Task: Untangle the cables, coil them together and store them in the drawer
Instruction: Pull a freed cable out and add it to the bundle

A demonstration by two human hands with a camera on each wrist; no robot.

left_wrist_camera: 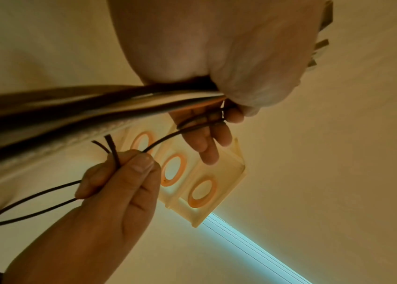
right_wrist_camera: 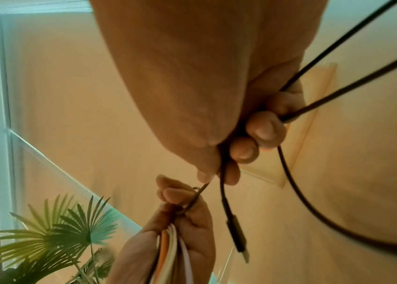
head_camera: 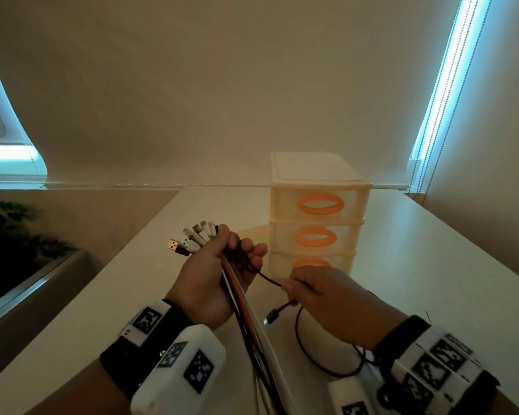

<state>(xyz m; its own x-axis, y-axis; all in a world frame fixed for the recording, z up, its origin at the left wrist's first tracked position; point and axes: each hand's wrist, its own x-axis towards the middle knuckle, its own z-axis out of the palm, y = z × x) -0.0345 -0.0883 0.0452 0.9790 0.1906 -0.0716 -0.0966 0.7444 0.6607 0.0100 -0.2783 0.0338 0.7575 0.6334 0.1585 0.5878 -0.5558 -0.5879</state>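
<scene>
- Your left hand (head_camera: 212, 275) grips the bundle of white, orange and black cables (head_camera: 246, 322) left of the cream three-drawer plastic organiser (head_camera: 318, 187), plugs aligned for coiling.
- Your right hand (head_camera: 321, 298) pinches the thin black braided cable (head_camera: 303, 348) before the organiser, likely freeing it.

Both bare forearms wear black wrist straps (head_camera: 119, 359) carrying white blocks (head_camera: 177, 369) (each printed with black-and-white square markers).

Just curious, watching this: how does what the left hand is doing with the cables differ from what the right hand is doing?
The left hand grips a whole bundle of cables, plugs fanned out above the fist; the right hand pinches only one dark cable. The left hand is raised higher; the right hand sits lower, nearer the drawer unit. Both hold the same dark cable.
</scene>
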